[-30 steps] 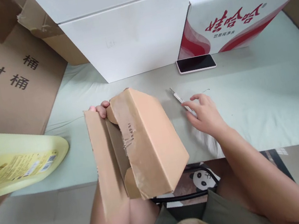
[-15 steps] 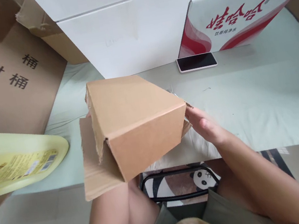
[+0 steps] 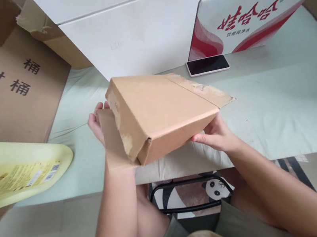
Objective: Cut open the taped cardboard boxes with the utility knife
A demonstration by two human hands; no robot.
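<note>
A brown cardboard box [image 3: 168, 105] is held up above the front of the bed-like surface, tilted, with torn flaps at both ends. At its left end, my left hand [image 3: 96, 122] is curled at the hanging flap [image 3: 111, 138]; some of its fingers are hidden behind the cardboard. My right hand [image 3: 217, 135] grips the lower right edge, thumb showing and the other fingers tucked underneath. A flap with a torn paper surface [image 3: 202, 89] sticks out at the right end. What is inside the box cannot be seen.
White cartons [image 3: 136, 38] stand behind, beside a red-and-white water carton [image 3: 245, 20]. A phone [image 3: 208, 65] lies before them. To the left are a yellow bottle [image 3: 19, 170] and a large printed carton [image 3: 6, 86]. A panda-patterned item [image 3: 194, 193] shows below the surface's edge.
The box has turned and flattened in its tilt, shifting right, so its right flap now shows. My left hand has come into view, and my right hand has moved under the box's edge.
</note>
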